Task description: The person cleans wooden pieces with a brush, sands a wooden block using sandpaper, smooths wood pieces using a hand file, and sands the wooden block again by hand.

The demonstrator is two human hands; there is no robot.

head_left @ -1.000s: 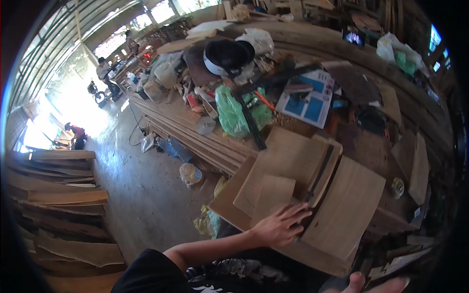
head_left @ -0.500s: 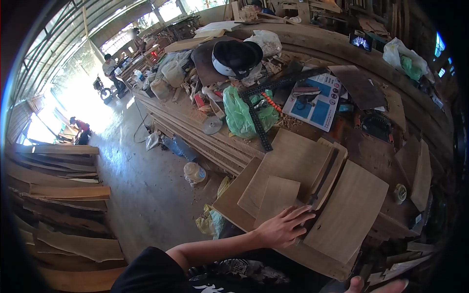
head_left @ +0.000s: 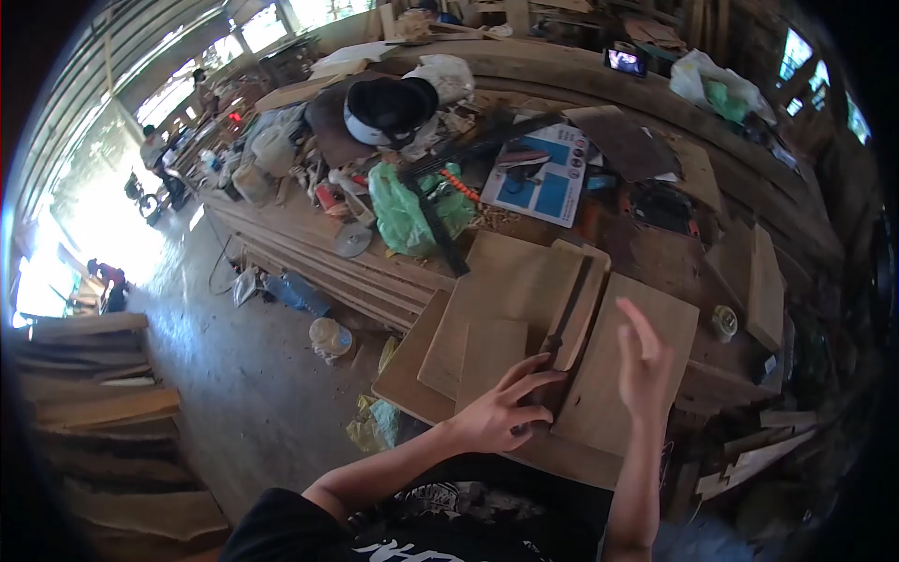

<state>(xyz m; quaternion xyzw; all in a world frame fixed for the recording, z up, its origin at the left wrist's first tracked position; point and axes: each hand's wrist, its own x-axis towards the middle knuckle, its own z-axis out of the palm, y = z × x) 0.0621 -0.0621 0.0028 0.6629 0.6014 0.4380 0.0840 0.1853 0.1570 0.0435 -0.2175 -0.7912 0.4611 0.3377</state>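
Note:
My left hand (head_left: 506, 407) is at the near end of a long, dark, narrow tool that looks like a file (head_left: 573, 304). Its fingers curl around the handle end, and the palm side is hidden. The file lies along a narrow wooden piece (head_left: 588, 309), beside stacked flat boards (head_left: 510, 281). A small board (head_left: 492, 356) lies to the left of the handle. My right hand (head_left: 646, 370) is raised over the right-hand board (head_left: 613, 351), fingers stretched out and holding nothing.
Behind the boards are a black square (head_left: 435, 225), a green plastic bag (head_left: 398, 211), a printed blue-white box (head_left: 543, 178) and a cap (head_left: 384, 108). A tape roll (head_left: 724, 322) sits at right. Planks (head_left: 103, 412) are stacked at left, and other people work far off.
My right hand has come up from the lower edge to above the right-hand board. My left fingers have curled more around the file's handle. The view has shifted right.

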